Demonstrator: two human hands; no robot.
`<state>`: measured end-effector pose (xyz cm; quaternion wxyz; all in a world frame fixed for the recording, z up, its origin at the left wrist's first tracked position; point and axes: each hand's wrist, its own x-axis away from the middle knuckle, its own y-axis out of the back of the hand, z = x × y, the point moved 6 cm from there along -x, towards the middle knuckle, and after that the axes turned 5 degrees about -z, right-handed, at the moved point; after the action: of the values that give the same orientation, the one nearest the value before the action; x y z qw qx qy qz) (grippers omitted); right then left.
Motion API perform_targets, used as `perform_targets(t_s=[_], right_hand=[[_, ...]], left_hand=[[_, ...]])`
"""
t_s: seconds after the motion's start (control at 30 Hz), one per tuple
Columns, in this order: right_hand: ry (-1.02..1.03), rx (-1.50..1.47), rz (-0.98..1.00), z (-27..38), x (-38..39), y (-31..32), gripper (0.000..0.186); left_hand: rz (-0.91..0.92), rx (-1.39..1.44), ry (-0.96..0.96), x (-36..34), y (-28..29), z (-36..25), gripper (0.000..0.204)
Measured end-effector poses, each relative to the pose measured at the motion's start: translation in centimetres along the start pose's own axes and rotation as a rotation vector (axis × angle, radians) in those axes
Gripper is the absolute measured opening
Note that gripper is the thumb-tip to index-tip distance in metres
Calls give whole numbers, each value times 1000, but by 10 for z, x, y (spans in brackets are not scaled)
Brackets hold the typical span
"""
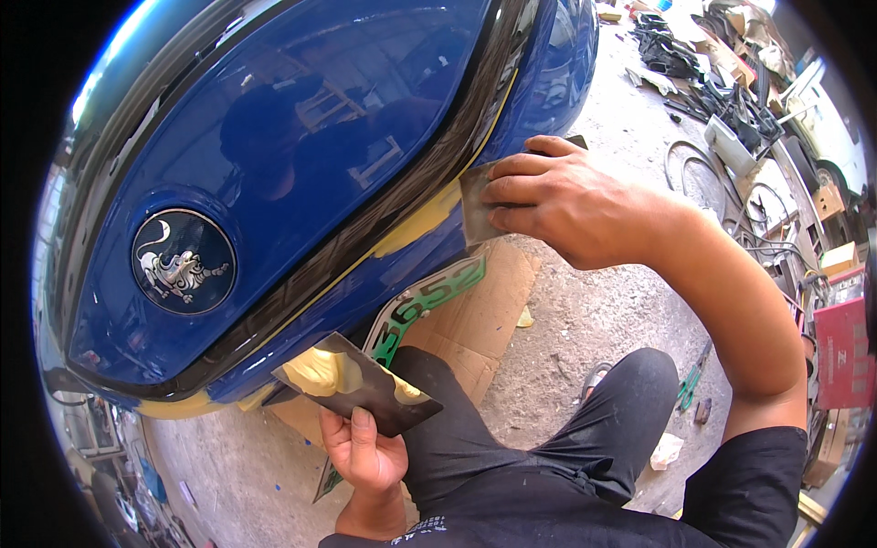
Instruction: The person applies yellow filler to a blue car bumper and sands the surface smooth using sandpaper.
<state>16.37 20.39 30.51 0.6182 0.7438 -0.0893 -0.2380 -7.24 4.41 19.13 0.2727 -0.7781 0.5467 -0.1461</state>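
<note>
My left hand (367,455) pinches the edge of a dark flat plate (365,388) that carries thick dabs of yellow putty (315,370). With its fingers pressed on a thin grey putty spreader (480,215), my right hand (566,196) holds it against the blue car bumper (420,256). A patch of yellow putty runs along the bumper just left of the spreader, below a black trim strip (301,274). More putty shows at the bumper's lower left. Part of the spreader is hidden behind my right fingers.
A glossy blue body panel (301,137) bears a round emblem (184,261). Below the bumper are a green-and-white licence plate (429,301) and cardboard (493,310) on the concrete floor. Green-handled scissors (692,388) lie at right; car parts, hoses and a red box (840,352) crowd the right side.
</note>
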Motion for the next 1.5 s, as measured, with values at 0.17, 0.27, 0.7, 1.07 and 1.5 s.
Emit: perform_targets(t_s=[0.17, 0.27, 0.7, 1.07, 1.5], right_hand=[[-15, 35, 19, -2, 4, 7, 33], [-85, 58, -31, 2, 13, 16, 30], [-491, -562, -315, 109, 53, -40, 43], [-1005, 95, -383, 53, 14, -31, 47], [-981, 5, -339, 89, -21, -37, 45]], left_hand=[[14, -3, 13, -4, -4, 2, 41], [19, 26, 56, -6, -13, 3, 40], [44, 158, 127, -22, -38, 2, 37], [-17, 53, 152, -6, -6, -8, 42], [-4, -17, 168, -2, 21, -12, 41]])
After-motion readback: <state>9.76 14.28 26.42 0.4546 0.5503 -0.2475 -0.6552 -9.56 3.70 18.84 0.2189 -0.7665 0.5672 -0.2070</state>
